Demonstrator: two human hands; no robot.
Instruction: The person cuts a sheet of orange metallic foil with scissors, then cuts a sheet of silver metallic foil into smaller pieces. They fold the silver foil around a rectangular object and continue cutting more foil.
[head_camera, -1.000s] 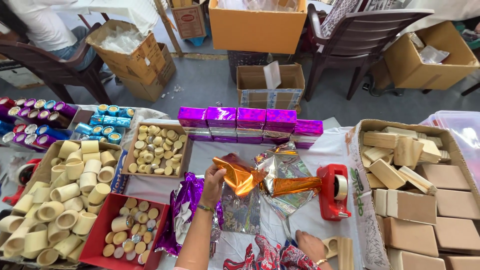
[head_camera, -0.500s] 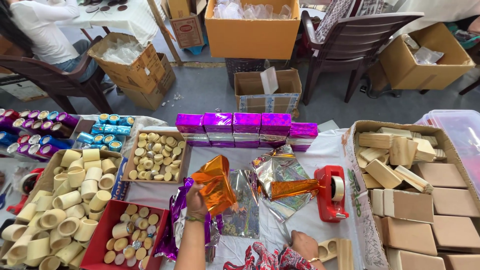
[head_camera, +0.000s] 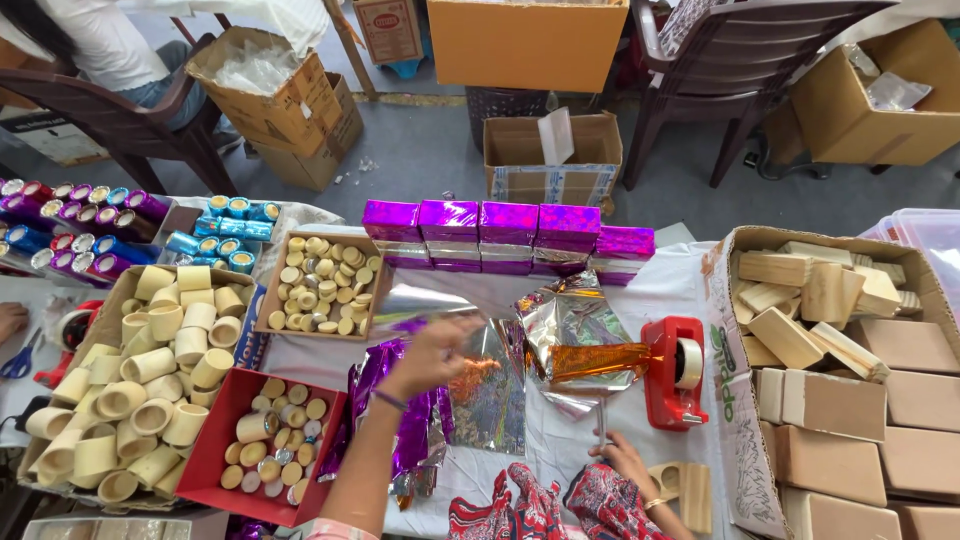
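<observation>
My left hand (head_camera: 435, 352) reaches over the table and pinches the edge of a shiny silver foil sheet (head_camera: 490, 395) that lies nearly flat. An orange foil sheet (head_camera: 592, 360) lies crumpled beside it, up against a red tape dispenser (head_camera: 672, 375). My right hand (head_camera: 625, 462) rests low at the table's near edge, fingers by a thin grey strip (head_camera: 600, 425); whether it grips the strip is unclear. A pale wooden piece (head_camera: 688, 492) lies just right of that hand. Purple foil sheets (head_camera: 400, 425) sit under my left forearm.
A row of purple wrapped boxes (head_camera: 510, 230) lines the far edge. Left stand a tray of round discs (head_camera: 320, 285), a box of cream tubes (head_camera: 150, 380) and a red tray (head_camera: 225, 440). A carton of wooden blocks (head_camera: 735, 400) stands right. Another person's hand (head_camera: 10, 320) is at far left.
My left hand had an orange foil sheet lifted; it swung left, then back right and down. The sheet under it now shows silver and lies nearly flat. My right hand barely moved.
</observation>
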